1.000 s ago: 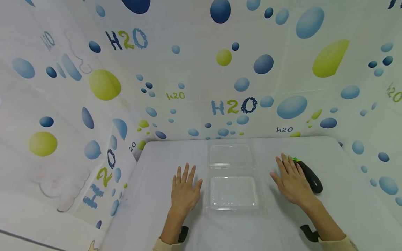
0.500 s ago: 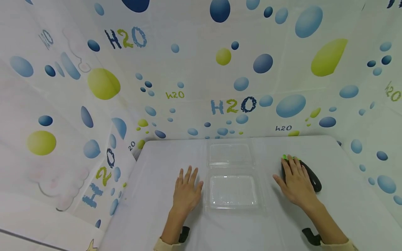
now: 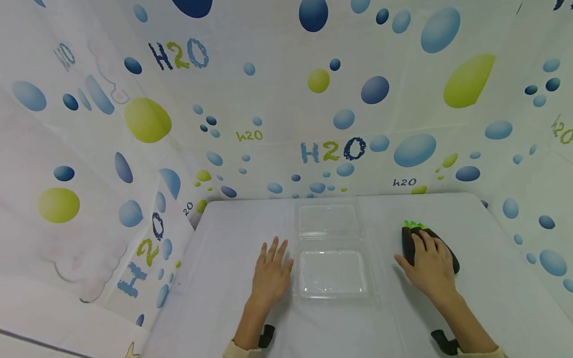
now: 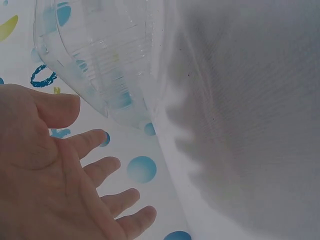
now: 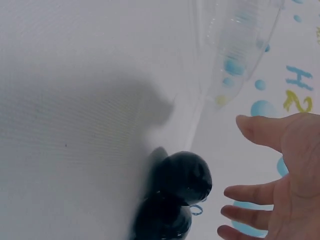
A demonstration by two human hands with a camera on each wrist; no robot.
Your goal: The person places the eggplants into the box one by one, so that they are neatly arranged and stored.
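Dark eggplants (image 3: 407, 244) with bright green caps lie side by side at the right of the white table. My right hand (image 3: 430, 268) is over them, fingers loosely extended and covering part of them. In the right wrist view, that hand (image 5: 295, 185) has its thumb spread, and a gap shows between the fingertips and the rounded eggplant ends (image 5: 182, 177). My left hand (image 3: 270, 276) hovers with spread fingers just left of a clear plastic clamshell box (image 3: 332, 274), holding nothing; its palm (image 4: 45, 165) faces the left wrist camera.
The clamshell's lid (image 3: 328, 220) lies folded back behind its base, toward the far edge of the table (image 3: 241, 219). A white curtain (image 3: 268, 89) with blue and green dots and "H2O" lettering hangs behind and to the sides.
My right hand has shifted slightly right and its fingertips have drawn back toward me, baring the green caps and another dark eggplant. My left hand has drifted a little right, toward the box.
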